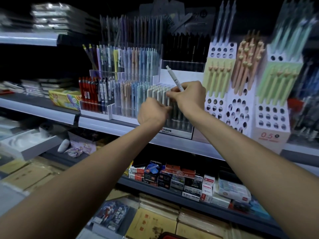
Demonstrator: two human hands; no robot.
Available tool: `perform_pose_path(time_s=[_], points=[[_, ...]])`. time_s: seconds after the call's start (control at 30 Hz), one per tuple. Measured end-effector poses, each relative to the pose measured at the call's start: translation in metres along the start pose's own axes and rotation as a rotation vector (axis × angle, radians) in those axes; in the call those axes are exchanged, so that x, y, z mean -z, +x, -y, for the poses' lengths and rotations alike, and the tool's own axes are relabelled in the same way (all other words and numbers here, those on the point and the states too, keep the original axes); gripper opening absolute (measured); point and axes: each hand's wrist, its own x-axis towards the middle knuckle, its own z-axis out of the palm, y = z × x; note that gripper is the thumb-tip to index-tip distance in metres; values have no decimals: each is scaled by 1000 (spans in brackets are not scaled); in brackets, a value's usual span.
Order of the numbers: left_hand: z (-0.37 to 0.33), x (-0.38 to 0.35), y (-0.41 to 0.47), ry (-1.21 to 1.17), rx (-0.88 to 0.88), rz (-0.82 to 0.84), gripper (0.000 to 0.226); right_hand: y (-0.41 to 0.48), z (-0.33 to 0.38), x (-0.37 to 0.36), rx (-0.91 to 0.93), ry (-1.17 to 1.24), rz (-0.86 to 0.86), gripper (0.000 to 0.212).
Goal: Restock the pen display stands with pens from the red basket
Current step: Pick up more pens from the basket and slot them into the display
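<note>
Slim white plastic pen [174, 78] is being pinched, tilted, by the right hand [189, 95] just above the clear acrylic tiered stand [181, 125] — straighten it over a free slot before lowering. The left hand [151, 112] is curling against the pale standing pens [156, 93] — its grip I cannot tell.

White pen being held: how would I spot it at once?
Look at the crowded middle shelf. In front of the clear stand of pastel pens, the right hand grips a white pen. It alone tilts free, outside any slot.
</note>
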Motion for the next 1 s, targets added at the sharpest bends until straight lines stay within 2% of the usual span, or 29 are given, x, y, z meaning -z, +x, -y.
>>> perform_pose_path(time_s=[0.37,0.53,1.0], points=[[0,-13,-10,26,36,-65,22,1,-3,-8,-103,18,-56,23],[3,-16,-13,56,17,-95,23,-4,-3,-10,-74,1,-60,20],[0,4,-33,195,-30,-56,28,-15,8,1,-136,-71,-17,22]])
